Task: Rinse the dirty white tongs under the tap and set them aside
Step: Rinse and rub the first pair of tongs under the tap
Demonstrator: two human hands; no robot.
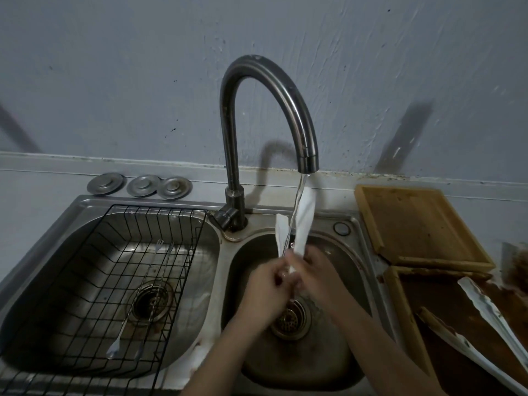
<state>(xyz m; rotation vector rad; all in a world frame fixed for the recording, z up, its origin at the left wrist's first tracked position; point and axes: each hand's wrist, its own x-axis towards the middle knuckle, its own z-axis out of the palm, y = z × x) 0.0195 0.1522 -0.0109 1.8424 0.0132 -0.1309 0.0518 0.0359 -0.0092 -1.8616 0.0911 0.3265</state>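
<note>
White tongs stand with their two blades pointing up over the right sink basin. Water runs from the dark curved tap down between the blades. My left hand and my right hand both grip the lower end of the tongs, fingers curled round it. The joined end of the tongs is hidden inside my hands.
A black wire rack with long metal forks fills the left basin. Three metal plugs lie behind it. A wooden board lies to the right, and a second, soiled pair of white tongs rests on a brown-stained tray.
</note>
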